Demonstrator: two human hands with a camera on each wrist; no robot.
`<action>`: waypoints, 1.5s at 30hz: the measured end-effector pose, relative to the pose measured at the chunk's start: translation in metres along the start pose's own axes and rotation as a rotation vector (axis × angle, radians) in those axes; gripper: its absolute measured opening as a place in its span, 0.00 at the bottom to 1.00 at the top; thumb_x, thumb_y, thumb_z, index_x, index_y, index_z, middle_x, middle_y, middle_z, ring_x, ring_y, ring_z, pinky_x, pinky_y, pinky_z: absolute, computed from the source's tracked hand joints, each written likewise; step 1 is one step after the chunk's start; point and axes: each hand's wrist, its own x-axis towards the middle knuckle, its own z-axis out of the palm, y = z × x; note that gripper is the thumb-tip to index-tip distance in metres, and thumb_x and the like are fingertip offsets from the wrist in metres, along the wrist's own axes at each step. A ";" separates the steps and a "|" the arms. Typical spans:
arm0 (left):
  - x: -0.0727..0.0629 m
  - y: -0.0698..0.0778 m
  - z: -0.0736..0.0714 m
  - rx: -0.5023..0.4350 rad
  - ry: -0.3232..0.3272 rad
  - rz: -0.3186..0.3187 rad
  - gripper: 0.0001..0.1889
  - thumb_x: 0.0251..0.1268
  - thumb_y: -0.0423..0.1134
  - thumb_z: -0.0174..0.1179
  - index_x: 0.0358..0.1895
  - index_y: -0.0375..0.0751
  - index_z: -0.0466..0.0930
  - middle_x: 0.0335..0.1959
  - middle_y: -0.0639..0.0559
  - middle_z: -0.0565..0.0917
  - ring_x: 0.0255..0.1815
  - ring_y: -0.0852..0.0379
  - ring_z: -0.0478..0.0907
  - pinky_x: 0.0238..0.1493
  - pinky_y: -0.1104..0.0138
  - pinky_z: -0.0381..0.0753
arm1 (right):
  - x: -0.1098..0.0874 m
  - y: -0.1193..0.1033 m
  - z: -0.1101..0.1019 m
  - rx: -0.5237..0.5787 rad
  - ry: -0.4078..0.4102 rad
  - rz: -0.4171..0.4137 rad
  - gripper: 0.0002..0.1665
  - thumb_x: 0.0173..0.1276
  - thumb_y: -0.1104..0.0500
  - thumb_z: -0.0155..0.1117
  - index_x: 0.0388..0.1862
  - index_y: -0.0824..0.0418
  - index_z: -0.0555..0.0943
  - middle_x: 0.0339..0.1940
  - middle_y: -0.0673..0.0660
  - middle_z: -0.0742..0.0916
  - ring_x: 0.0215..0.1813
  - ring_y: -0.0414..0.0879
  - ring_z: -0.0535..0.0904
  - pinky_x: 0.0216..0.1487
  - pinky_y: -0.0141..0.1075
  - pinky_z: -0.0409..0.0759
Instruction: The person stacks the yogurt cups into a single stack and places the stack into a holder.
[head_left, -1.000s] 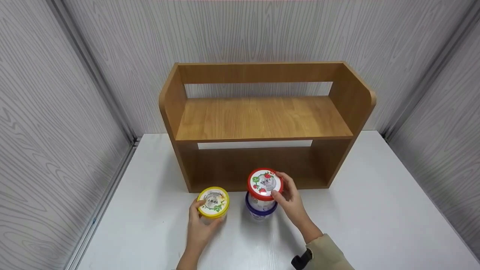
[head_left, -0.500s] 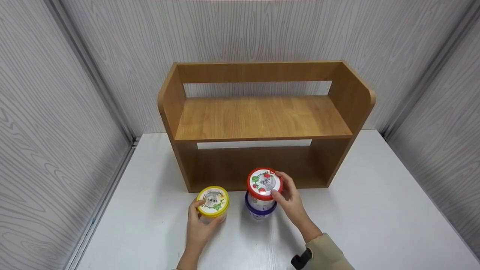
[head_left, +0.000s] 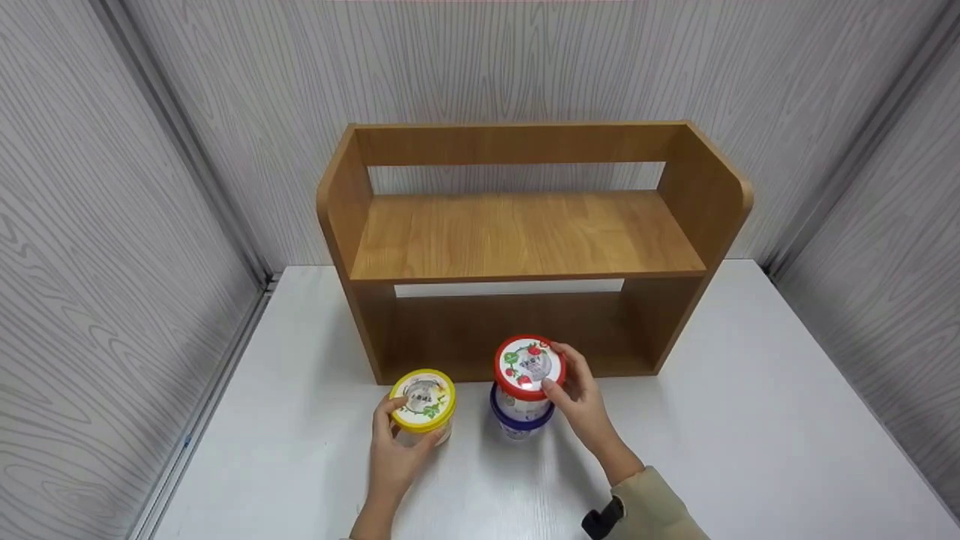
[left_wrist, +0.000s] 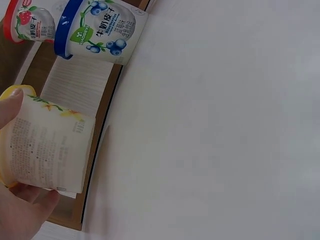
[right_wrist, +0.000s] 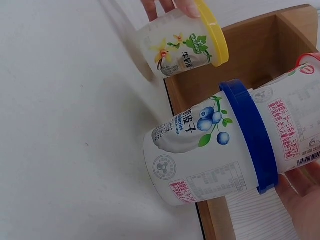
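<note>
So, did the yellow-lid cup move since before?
Yes, a tiny bit: in the head view, the yellow-lid cup shifted left and up the picture, judged against the wooden shelf.

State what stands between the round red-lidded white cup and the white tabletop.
A round white cup with a blue lid and blueberry print stands under the red-lidded cup, as the right wrist view shows.

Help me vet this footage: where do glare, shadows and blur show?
Head: glint on the red lid, soft shadows on the table; left wrist: dim, fine print on the yellow-lidded cup too soft to read; right wrist: shadow beside that cup.
</note>
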 end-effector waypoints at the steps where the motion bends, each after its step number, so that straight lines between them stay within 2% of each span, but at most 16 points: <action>1: 0.000 0.001 0.000 -0.003 -0.001 -0.005 0.39 0.37 0.38 0.77 0.57 0.43 0.64 0.68 0.38 0.58 0.68 0.41 0.55 0.62 0.50 0.65 | 0.000 -0.004 0.001 -0.002 -0.001 0.003 0.33 0.65 0.69 0.57 0.67 0.64 0.59 0.64 0.63 0.69 0.63 0.53 0.67 0.61 0.38 0.69; 6: 0.000 0.006 -0.001 -0.012 -0.005 -0.014 0.39 0.39 0.37 0.76 0.57 0.42 0.64 0.68 0.39 0.58 0.68 0.42 0.56 0.61 0.49 0.66 | -0.002 -0.020 0.004 -0.020 -0.002 0.014 0.33 0.65 0.69 0.56 0.67 0.67 0.58 0.63 0.65 0.69 0.62 0.54 0.67 0.61 0.38 0.69; 12: -0.002 0.013 -0.001 -0.050 -0.007 -0.027 0.38 0.41 0.38 0.75 0.58 0.42 0.63 0.68 0.41 0.57 0.68 0.43 0.56 0.62 0.49 0.65 | -0.003 -0.022 0.005 -0.031 -0.004 0.039 0.33 0.65 0.68 0.57 0.68 0.66 0.58 0.64 0.64 0.69 0.63 0.55 0.66 0.61 0.39 0.69; 14: -0.002 0.020 -0.002 -0.060 -0.007 -0.028 0.38 0.42 0.35 0.75 0.58 0.40 0.62 0.68 0.40 0.57 0.68 0.42 0.56 0.62 0.48 0.65 | -0.003 -0.021 0.005 -0.030 -0.005 0.040 0.33 0.65 0.68 0.57 0.68 0.66 0.58 0.64 0.64 0.68 0.63 0.55 0.66 0.61 0.39 0.69; 18: -0.005 0.044 -0.006 -0.075 -0.015 -0.018 0.37 0.42 0.31 0.73 0.58 0.36 0.62 0.67 0.38 0.58 0.67 0.41 0.57 0.62 0.48 0.64 | -0.003 -0.021 0.005 -0.026 -0.006 0.030 0.33 0.65 0.68 0.57 0.68 0.66 0.58 0.64 0.64 0.68 0.63 0.55 0.66 0.61 0.40 0.69; 22: -0.007 0.062 -0.009 -0.087 -0.018 0.018 0.37 0.43 0.29 0.73 0.57 0.34 0.62 0.65 0.38 0.60 0.66 0.42 0.58 0.61 0.48 0.66 | -0.003 -0.021 0.004 -0.021 -0.006 0.030 0.33 0.65 0.68 0.57 0.68 0.66 0.58 0.64 0.64 0.69 0.63 0.55 0.66 0.62 0.38 0.68; 31: -0.001 0.052 -0.005 -0.131 -0.029 0.077 0.38 0.43 0.36 0.75 0.58 0.41 0.62 0.67 0.45 0.59 0.68 0.46 0.56 0.62 0.53 0.65 | -0.002 -0.019 0.005 -0.022 0.014 0.021 0.32 0.64 0.70 0.57 0.66 0.68 0.59 0.63 0.66 0.69 0.61 0.55 0.67 0.60 0.35 0.70; 38: 0.001 0.069 -0.004 -0.115 -0.027 0.119 0.37 0.43 0.42 0.74 0.58 0.46 0.63 0.67 0.48 0.60 0.67 0.50 0.58 0.61 0.56 0.68 | -0.003 -0.020 0.005 -0.025 0.012 0.034 0.32 0.65 0.68 0.57 0.67 0.66 0.59 0.62 0.65 0.70 0.61 0.54 0.68 0.60 0.39 0.70; 45: 0.003 0.083 -0.003 -0.135 -0.041 0.168 0.36 0.45 0.39 0.74 0.58 0.45 0.63 0.66 0.49 0.61 0.66 0.52 0.60 0.60 0.59 0.69 | -0.003 -0.019 0.005 -0.027 0.012 0.044 0.33 0.65 0.68 0.57 0.67 0.65 0.59 0.62 0.64 0.71 0.61 0.54 0.68 0.60 0.40 0.70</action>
